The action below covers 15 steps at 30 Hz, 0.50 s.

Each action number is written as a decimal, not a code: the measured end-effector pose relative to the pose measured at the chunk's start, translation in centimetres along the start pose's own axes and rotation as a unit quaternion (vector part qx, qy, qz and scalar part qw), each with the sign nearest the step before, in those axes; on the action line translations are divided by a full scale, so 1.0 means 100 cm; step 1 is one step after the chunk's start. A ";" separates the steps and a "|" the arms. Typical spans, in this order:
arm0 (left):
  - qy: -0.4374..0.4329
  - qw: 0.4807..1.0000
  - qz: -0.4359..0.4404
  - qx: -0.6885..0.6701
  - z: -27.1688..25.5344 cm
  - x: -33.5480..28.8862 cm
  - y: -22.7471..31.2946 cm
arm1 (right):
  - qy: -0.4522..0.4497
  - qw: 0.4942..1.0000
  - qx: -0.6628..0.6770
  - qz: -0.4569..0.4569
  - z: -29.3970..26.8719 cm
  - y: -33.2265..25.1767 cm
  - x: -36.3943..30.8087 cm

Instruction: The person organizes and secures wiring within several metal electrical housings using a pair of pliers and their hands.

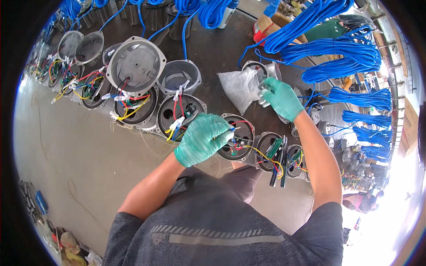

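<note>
Both my hands wear green knitted gloves. My left hand (205, 138) is closed, pinching thin wire ends (234, 129) above an open round grey housing (243, 150) with a circuit board and red and yellow wires. Farther away to the right, my right hand (280, 98) has its fingers curled at the edge of a clear plastic bag (239, 88) of small whitish pieces. Pale bits show at those fingertips, too small to name. Behind the bag stands another round metal housing (255, 66). A pair of dark-handled pliers (278, 166) lies across the housings right of my left hand.
Open housings (135, 106) with coloured wires and white connectors line the near table edge leftward. A grey round cover (136, 65) leans on them. Coiled blue cables (341, 57) hang or lie along the right; more blue coils (215, 13) are at the back. The dark tabletop (206, 48) lies between.
</note>
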<state>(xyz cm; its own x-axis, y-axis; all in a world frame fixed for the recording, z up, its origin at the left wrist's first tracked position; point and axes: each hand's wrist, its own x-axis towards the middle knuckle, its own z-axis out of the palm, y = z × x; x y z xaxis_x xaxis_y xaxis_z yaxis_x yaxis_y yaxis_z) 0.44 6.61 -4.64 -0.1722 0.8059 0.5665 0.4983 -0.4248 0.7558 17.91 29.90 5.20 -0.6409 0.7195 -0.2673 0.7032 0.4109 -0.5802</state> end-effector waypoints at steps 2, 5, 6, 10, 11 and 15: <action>-0.013 1.000 0.007 0.010 -0.003 0.000 -0.003 | 0.005 0.996 0.083 -0.012 0.009 -0.017 -0.028; -0.017 1.000 0.007 0.017 -0.002 0.000 -0.004 | 0.023 0.981 0.180 -0.073 0.025 -0.023 -0.069; -0.016 1.000 0.004 0.018 -0.002 -0.003 -0.003 | 0.027 0.985 0.154 -0.073 0.029 -0.035 -0.083; 0.005 1.000 0.001 -0.004 0.000 -0.005 -0.004 | -0.026 0.928 0.372 0.001 0.048 -0.041 -0.104; 0.007 1.000 0.005 0.005 0.000 -0.005 -0.004 | -0.024 0.919 0.393 -0.003 0.053 -0.042 -0.107; 0.000 0.999 0.014 0.037 0.000 -0.004 -0.004 | -0.007 0.951 0.308 -0.003 0.063 -0.043 -0.107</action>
<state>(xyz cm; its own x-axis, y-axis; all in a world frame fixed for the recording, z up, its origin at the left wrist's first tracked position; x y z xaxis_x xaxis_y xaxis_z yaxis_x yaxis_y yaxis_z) 0.29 6.44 -5.19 -0.1574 0.7936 0.5877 0.5651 -0.4156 0.7127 19.78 16.92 5.72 -0.6512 0.7094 -0.2698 0.3888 0.0066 -0.9213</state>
